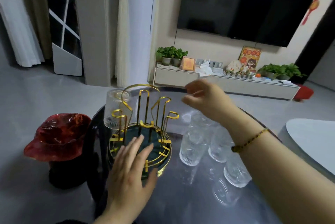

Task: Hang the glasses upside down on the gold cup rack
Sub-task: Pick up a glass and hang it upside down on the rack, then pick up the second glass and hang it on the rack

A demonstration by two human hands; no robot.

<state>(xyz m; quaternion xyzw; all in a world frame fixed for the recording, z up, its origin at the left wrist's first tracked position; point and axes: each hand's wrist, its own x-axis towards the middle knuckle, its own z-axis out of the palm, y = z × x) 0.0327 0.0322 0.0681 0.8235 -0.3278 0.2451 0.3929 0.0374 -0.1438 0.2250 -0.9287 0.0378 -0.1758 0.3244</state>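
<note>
Glasses (192, 148) stand upright just below your empty, loosely open right hand (204, 100); your open left hand (132, 165) steadies the gold cup rack (143, 133).

The left hand (133, 167) reaches forward with palm down, fingers spread and straight, gripping nothing. The right hand (206, 99) is raised higher and farther out, fingers loosely curled and empty, its bare forearm stretching back to the lower right with a beaded bracelet (249, 140) at the wrist.
</note>
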